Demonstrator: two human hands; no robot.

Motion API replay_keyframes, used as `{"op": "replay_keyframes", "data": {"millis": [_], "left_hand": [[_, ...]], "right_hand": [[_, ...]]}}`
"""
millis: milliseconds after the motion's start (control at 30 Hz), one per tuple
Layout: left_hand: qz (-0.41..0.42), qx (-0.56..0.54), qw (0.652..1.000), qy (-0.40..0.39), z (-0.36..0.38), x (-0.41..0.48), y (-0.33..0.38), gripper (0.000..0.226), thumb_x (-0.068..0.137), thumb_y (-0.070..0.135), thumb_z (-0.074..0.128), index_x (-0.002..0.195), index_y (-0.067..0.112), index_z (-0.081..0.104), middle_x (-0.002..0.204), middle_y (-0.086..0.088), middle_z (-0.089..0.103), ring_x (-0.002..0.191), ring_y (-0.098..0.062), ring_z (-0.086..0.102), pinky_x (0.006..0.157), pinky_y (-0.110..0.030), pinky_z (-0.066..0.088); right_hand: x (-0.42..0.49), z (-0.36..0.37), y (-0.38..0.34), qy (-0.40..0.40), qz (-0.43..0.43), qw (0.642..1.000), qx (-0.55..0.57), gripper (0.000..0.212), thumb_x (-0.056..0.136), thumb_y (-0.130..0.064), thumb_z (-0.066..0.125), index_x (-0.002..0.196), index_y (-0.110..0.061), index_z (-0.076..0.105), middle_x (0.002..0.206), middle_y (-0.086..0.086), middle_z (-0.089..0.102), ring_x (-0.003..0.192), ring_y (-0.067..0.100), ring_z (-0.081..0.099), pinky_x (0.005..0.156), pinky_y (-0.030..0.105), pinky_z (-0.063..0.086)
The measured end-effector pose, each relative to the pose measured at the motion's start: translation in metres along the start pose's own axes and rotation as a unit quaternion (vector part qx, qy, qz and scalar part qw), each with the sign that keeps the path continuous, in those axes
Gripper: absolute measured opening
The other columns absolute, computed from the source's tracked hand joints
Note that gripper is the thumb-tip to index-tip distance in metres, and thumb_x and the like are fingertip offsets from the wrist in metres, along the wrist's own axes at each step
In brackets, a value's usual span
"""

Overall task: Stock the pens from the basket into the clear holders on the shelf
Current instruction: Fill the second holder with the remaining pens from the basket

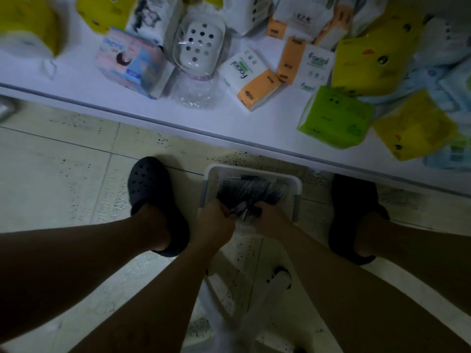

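The basket (255,171) stands on the floor (63,161) at lower centre of the frame, between the person's two dark shoes (150,184) and just below the edge of the shelf (76,82). That spot probably keeps the stock within one downward reach while the person faces the shelf. The pens (251,191) lie in it as a dark bundle, side by side, their near ends pointing toward the bottom of the frame.

Both arms come down into the basket. The left grip (214,220) is clenched on the near ends of the pens, fingers curled over them. The right grip (271,222) meets it from the right of the frame and is curled on the same ends. Using both at once looks like a way to gather a handful and keep the pens aligned, rather than lifting them singly. The light is dim, so the number of pens held cannot be told.

Across the top of the frame the shelf carries tissue packs (257,90), scattered and tilted. Among them, upper centre, sits a clear container (178,39) with a white perforated insert. Whether it is one of the holders cannot be told. No pen shows on the shelf, so stocking seems at its pick-up step.
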State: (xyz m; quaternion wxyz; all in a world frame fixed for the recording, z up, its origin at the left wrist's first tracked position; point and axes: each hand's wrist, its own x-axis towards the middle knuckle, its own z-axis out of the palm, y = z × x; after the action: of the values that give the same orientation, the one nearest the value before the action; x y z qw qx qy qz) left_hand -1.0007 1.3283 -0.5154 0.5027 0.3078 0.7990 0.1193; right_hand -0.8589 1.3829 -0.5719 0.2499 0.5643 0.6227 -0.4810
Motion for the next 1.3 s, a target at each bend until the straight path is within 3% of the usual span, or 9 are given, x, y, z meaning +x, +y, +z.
{"op": "replay_keyframes", "data": {"millis": [200,300,433,600,767,967,1100,1233,1300], "left_hand": [[-0.004,-0.073,0.997,-0.018,-0.017,-0.004,0.017,0.018,0.098,0.013,0.042,0.108,0.014,0.057,0.094,-0.008,0.066,0.08,-0.019,0.063,0.07,-0.033,0.055],[-0.003,-0.063,0.996,-0.063,-0.022,-0.009,0.024,0.023,0.1,0.011,0.038,0.115,0.013,0.056,0.089,-0.004,0.063,0.071,-0.013,0.058,0.057,-0.021,0.045],[-0.003,-0.017,0.995,-0.098,-0.023,-0.014,0.029,0.021,0.098,0.01,0.041,0.112,0.014,0.056,0.101,-0.011,0.061,0.082,-0.019,0.058,0.067,-0.028,0.049],[0.03,0.055,0.991,-0.114,-0.035,-0.022,0.04,0.025,0.094,0.008,0.046,0.117,0.014,0.054,0.106,-0.011,0.059,0.094,-0.025,0.059,0.085,-0.042,0.054],[0.039,0.062,0.991,-0.112,-0.054,-0.03,0.057,0.039,0.089,0.002,0.049,0.126,0.012,0.05,0.103,-0.011,0.059,0.087,-0.022,0.059,0.069,-0.031,0.052],[0.092,0.028,0.995,-0.032,-0.062,-0.064,0.096,0.026,0.1,0.024,0.041,0.111,0.009,0.059,0.093,-0.011,0.06,0.078,-0.023,0.057,0.067,-0.032,0.048],[0.127,-0.038,0.989,-0.058,-0.067,-0.096,0.124,0.022,0.099,0.035,0.047,0.102,0.017,0.059,0.066,-0.006,0.055,0.048,-0.017,0.045,0.038,-0.017,0.034],[0.191,-0.091,0.973,-0.093,-0.08,-0.132,0.154,0.017,0.1,0.026,0.047,0.092,0.013,0.055,0.072,-0.011,0.059,0.055,-0.023,0.048,0.048,-0.023,0.038],[0.228,-0.071,0.969,-0.069,-0.09,-0.15,0.17,0.019,0.101,0.026,0.045,0.095,0.01,0.055,0.075,-0.006,0.059,0.052,-0.017,0.043,0.044,-0.022,0.035]], "right_hand": [[0.019,0.002,0.0,0.011,-0.023,0.996,-0.091,0.034,0.102,-0.016,0.039,0.134,-0.01,0.049,0.132,0.014,0.052,0.119,0.035,0.048,0.1,0.04,0.037],[0.02,0.0,-0.008,-0.006,-0.03,0.993,-0.111,0.032,0.104,-0.016,0.034,0.132,-0.008,0.048,0.129,0.015,0.053,0.094,0.027,0.045,0.088,0.036,0.036],[0.014,-0.005,-0.009,-0.019,-0.027,0.992,-0.12,0.036,0.103,-0.012,0.032,0.069,-0.023,0.031,0.074,-0.002,0.036,0.065,0.016,0.033,0.076,0.03,0.028],[0.012,-0.012,-0.007,-0.031,0.003,0.999,-0.012,0.029,0.099,-0.008,0.042,0.124,-0.002,0.056,0.111,0.014,0.059,0.097,0.026,0.057,0.079,0.028,0.042],[-0.002,-0.021,-0.002,0.084,0.037,0.987,0.131,0.023,0.093,-0.008,0.052,0.071,-0.004,0.057,0.067,0.007,0.056,0.057,0.015,0.049,0.047,0.017,0.042],[-0.07,-0.052,-0.003,0.13,0.0,0.963,0.237,0.016,0.079,-0.004,0.076,0.071,-0.015,0.067,0.085,0.007,0.065,0.079,0.024,0.064,0.072,0.035,0.058],[-0.122,-0.081,-0.024,0.175,-0.062,0.935,0.302,0.031,0.075,0.001,0.075,0.096,-0.009,0.056,0.081,0.004,0.057,0.07,0.018,0.057,0.053,0.027,0.049],[-0.184,-0.111,-0.041,0.253,-0.15,0.897,0.33,0.035,0.076,-0.003,0.075,0.089,-0.031,0.06,0.078,0.007,0.065,0.077,0.028,0.067,0.071,0.043,0.055],[-0.219,-0.123,-0.049,0.278,-0.192,0.874,0.349,0.02,0.085,-0.004,0.067,0.1,-0.018,0.064,0.077,0.013,0.068,0.069,0.025,0.067,0.067,0.043,0.056]]}}
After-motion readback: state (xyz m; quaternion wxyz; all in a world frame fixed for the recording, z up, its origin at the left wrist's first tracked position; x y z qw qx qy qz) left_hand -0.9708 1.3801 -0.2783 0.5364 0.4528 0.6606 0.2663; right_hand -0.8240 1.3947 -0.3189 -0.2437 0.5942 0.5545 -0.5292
